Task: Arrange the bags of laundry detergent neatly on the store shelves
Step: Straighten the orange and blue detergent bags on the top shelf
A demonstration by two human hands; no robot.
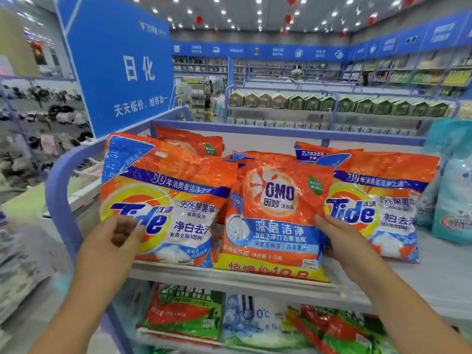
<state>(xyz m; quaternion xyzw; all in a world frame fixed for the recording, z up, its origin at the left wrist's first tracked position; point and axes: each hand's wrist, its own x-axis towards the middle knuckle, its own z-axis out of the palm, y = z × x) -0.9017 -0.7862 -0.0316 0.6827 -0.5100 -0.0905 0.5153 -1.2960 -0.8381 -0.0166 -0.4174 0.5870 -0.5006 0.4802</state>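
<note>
My left hand (120, 233) pinches the left Tide bag (166, 200); right hand (339, 238) grips the OMO bag (275, 215) at the shelf's (229, 277) front edge. OMO overhangs the edge; letting go could tip it off.

The left Tide bag (163, 208) reads "Tide" and "99%"; the middle OMO bag (275, 215) reads "OMO"; the blue sign (120, 67) seems to read "日化".
</note>
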